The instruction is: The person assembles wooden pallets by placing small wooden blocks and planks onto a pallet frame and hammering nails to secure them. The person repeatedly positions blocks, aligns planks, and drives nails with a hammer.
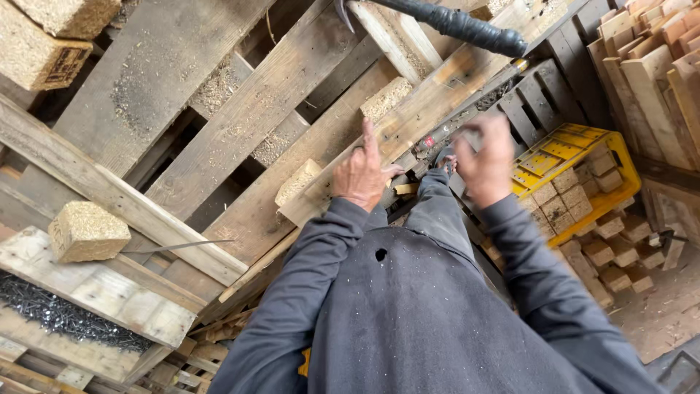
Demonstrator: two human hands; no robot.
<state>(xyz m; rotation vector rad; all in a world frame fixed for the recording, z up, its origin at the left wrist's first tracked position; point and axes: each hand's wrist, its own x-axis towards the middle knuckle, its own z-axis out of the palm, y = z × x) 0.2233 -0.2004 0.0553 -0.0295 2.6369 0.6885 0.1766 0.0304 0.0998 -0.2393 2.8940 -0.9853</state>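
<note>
Left hand: the left hand lay on a wooden pallet, forefinger raised, the other fingers curled loosely, gripping nothing.
Right hand: the right hand was blurred, fingers bent; I cannot tell whether it held anything.
Between the hands: a shoe and a grey trouser leg stood on the boards.
Above the hands: a black bar crossed the top, its hooked end over the planks.
Right of the right hand: a yellow crate with wooden blocks beside it.
Left of the left hand: a chipboard block on a board, above a heap of nails.
</note>
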